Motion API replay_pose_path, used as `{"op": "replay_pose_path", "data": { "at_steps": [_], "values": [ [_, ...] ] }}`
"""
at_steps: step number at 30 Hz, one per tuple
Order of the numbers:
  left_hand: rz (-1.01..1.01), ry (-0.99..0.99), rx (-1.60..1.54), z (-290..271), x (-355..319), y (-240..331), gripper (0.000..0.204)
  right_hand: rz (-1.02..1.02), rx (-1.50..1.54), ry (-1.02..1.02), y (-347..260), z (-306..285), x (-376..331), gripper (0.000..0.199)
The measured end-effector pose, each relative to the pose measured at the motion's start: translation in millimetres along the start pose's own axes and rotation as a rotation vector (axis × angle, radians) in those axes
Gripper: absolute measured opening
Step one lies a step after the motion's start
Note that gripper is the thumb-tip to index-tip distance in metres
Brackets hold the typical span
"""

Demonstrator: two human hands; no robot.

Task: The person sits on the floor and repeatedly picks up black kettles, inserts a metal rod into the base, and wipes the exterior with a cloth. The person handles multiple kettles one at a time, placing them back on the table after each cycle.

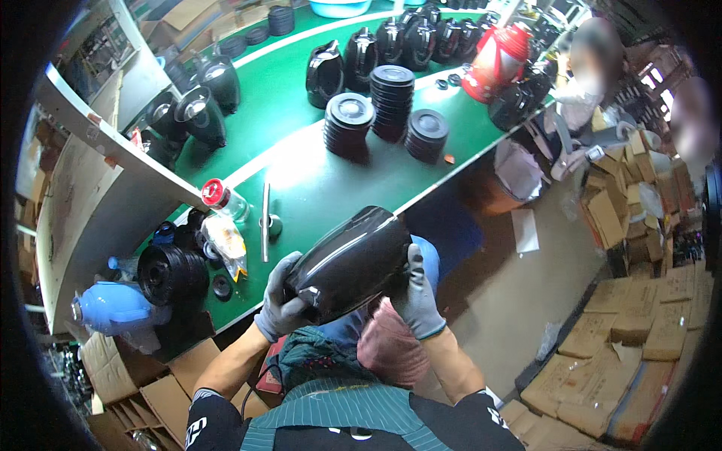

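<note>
Held at a tilt over my lap, just off the table's near edge, is a glossy black jug body [350,259]. My left hand [282,304], in a grey glove, is closed around its lower left end. Against the right end is my right hand [417,297], also gloved, with the thumb up along the side and the other fingers partly hidden behind the shell. A metal rod on a small round base [265,225] stands on the green table [308,203] beyond my left hand. Nearby are a clear jar with a red lid [216,194] and a plastic packet [226,242].
Stacks of black round parts [350,124] stand mid-table, before a row of black jugs [361,60] and a red jug [496,64]. Black rings [169,274] and a blue vessel [120,308] sit left. Flattened cartons [602,353] cover the right floor. A person [583,98] sits far right.
</note>
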State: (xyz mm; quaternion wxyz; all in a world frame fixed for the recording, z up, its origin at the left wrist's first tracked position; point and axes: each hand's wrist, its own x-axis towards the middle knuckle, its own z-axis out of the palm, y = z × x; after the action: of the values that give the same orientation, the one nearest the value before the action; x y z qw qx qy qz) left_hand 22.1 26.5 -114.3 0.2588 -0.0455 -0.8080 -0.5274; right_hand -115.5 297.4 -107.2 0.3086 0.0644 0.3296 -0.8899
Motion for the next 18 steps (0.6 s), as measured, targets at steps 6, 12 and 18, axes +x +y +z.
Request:
{"op": "replay_pose_path", "data": {
  "at_steps": [6, 12, 18],
  "values": [
    [0.131, -0.008, 0.556, -46.2, 105.9, 34.6, 0.072, 0.018, -0.699, -0.29, 10.0, -4.8, 54.5, 0.065],
    [0.043, 0.314, 0.81, -93.2, 269.1, -74.7, 0.045, 0.59, 0.122, -0.382, 14.0, -24.6, 84.2, 0.087],
    [-0.127, 0.184, 1.058, -95.6, 406.6, -196.0, 0.062, 0.633, 0.072, -0.38, 15.1, -17.7, 85.8, 0.089]
  ]
}}
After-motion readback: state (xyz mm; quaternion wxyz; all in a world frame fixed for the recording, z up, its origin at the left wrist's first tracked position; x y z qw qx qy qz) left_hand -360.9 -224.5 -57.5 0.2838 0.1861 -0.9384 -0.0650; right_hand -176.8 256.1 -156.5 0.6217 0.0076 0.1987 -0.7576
